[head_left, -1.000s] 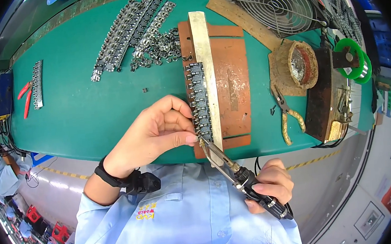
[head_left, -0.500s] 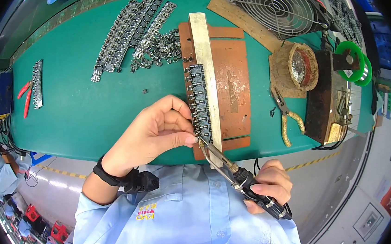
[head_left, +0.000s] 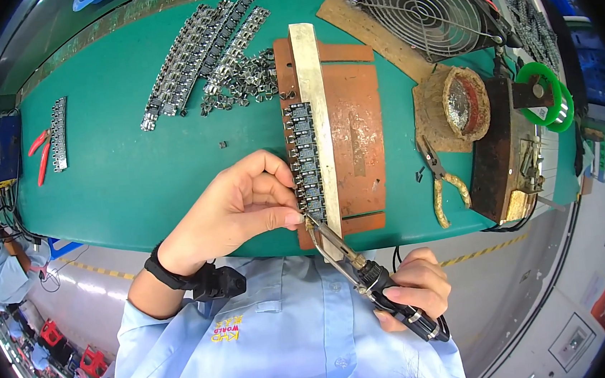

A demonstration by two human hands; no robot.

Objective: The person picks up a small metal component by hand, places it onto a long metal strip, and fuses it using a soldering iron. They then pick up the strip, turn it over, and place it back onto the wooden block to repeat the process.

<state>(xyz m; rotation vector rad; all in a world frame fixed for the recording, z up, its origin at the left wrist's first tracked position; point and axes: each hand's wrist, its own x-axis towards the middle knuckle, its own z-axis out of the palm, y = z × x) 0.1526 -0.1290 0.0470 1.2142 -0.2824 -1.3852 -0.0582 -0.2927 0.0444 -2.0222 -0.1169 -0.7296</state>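
My right hand (head_left: 416, 291) is closed around the black handle of a soldering iron (head_left: 379, 279) with a metal feed tube along its side. The iron's tip meets the near end of a strip of small black circuit boards (head_left: 306, 160). That strip lies along a pale metal bar (head_left: 315, 101) on an orange-brown plate (head_left: 357, 134). At the strip's near left edge, my left hand (head_left: 246, 205) is closed, thumb and forefinger pinched beside the iron's tip. Whatever sits between those fingertips is too small to make out.
Several board strips (head_left: 187, 62) and a heap of small metal parts (head_left: 246, 82) lie beyond my left hand. Red-handled pliers (head_left: 42, 155) rest far left. To the right are yellow-handled pliers (head_left: 443, 180), a round crusted pot (head_left: 464, 106), a fan (head_left: 423, 5) and a green spool (head_left: 542, 92).
The view has shifted slightly, so the bench items sit a little differently in the picture. Both hands and the soldering iron keep nearly the same position at the strip's near end.
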